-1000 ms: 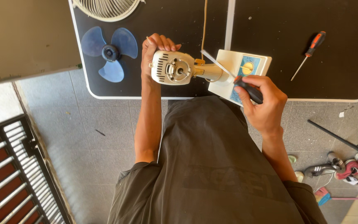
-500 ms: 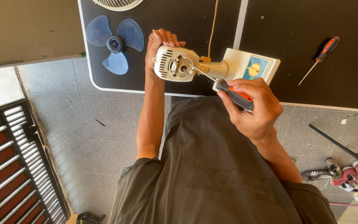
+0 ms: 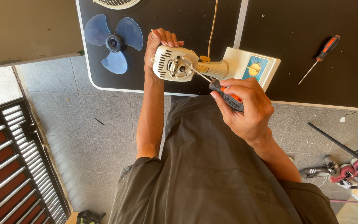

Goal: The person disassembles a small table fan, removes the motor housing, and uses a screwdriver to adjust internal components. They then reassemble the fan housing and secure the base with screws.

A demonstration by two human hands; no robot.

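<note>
A cream fan motor housing (image 3: pixel 175 63) lies on its side at the near edge of a black table (image 3: pixel 179 18), joined by a neck to its square base (image 3: pixel 251 66). My left hand (image 3: pixel 158 43) wraps around the back of the housing. My right hand (image 3: pixel 245 105) grips a screwdriver with a black and orange handle (image 3: pixel 226 95). Its thin shaft points up-left, with the tip at the front face of the motor near the spindle.
A blue three-blade fan propeller (image 3: pixel 112 41) lies on the table to the left. A second screwdriver (image 3: pixel 320 58) rests on the right table. A white fan grille (image 3: pixel 117 3) shows at the top edge. A metal gate (image 3: pixel 13 166) is lower left; shoes (image 3: pixel 340 170) lie on the floor at right.
The screwdriver tip has come closer to the motor's front face while my right hand shifted slightly. My left hand keeps its hold on the housing.
</note>
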